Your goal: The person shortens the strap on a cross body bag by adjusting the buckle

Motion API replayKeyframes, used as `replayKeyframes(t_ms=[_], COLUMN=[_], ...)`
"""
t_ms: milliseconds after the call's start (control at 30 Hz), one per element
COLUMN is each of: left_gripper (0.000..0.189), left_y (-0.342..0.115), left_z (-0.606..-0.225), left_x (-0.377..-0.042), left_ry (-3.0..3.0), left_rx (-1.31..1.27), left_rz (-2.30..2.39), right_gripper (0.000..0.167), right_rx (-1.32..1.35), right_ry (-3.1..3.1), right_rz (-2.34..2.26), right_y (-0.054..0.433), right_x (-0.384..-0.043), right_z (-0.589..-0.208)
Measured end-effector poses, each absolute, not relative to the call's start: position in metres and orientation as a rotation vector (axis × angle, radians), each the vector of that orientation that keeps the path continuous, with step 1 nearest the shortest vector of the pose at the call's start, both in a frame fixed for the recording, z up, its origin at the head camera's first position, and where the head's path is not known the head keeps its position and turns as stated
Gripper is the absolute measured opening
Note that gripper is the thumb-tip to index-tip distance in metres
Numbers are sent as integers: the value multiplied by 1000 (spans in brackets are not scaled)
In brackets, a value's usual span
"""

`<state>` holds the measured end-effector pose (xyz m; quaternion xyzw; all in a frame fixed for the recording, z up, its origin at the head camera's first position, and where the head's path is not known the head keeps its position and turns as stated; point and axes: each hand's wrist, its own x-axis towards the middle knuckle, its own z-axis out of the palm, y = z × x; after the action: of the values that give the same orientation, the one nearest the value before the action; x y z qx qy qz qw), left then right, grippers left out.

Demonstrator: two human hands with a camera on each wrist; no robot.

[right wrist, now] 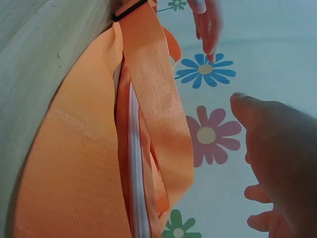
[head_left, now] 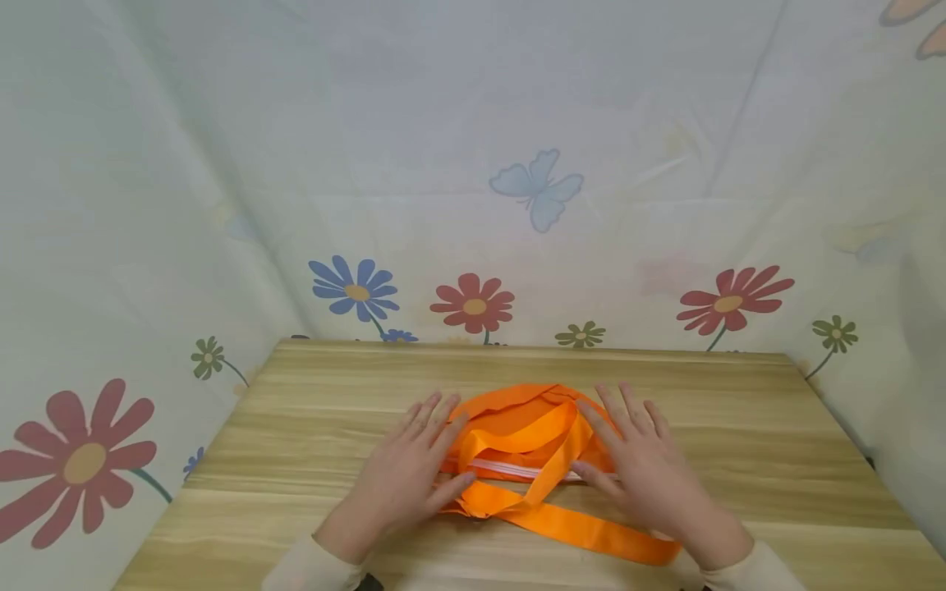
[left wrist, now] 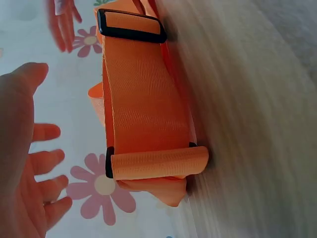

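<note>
An orange fabric bag [head_left: 510, 400] lies on the table, a white zipper [head_left: 506, 469] running along its near side. Its wide orange strap [head_left: 584, 529] loops over the top and trails toward the near right. My left hand [head_left: 406, 468] is at the bag's left end with fingers spread, and my right hand [head_left: 650, 464] is at the right end, likewise spread. Neither one grips anything. In the left wrist view, a black slide buckle [left wrist: 131, 34] sits on the strap, and the fingers there stand apart from the webbing. The right wrist view shows the zipper [right wrist: 134, 148] between folds of fabric.
The wood-grain table [head_left: 325, 394] reaches back to a pale curtain [head_left: 414, 164] printed with flowers and a butterfly. The same curtain hangs along the left and right sides.
</note>
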<state>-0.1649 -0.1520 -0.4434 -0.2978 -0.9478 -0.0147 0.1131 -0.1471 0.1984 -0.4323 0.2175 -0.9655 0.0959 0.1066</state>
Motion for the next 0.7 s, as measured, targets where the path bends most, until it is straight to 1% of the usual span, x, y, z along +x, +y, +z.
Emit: replayKeyframes(t_ms=[233, 467, 600, 700], left_gripper=[77, 69, 62, 57], left_y=[-158, -168, -172, -173], left_z=[-443, -452, -455, -455], left_x=[-157, -154, -154, -155], left_ry=[-2819, -2664, -2464, -2326], left_rx=[-975, -1123, -1208, -1238], left_rz=[-63, -101, -135, -186], right_gripper=[82, 74, 72, 65], right_rx=[780, 984, 1029, 1061], right_ry=[-2805, -2702, -2627, -2526], right_rz=[315, 320, 337, 362], right_y=[194, 188, 186, 185], right_x=[-149, -147, -146, -146], right_z=[-440, -446, -447, -448])
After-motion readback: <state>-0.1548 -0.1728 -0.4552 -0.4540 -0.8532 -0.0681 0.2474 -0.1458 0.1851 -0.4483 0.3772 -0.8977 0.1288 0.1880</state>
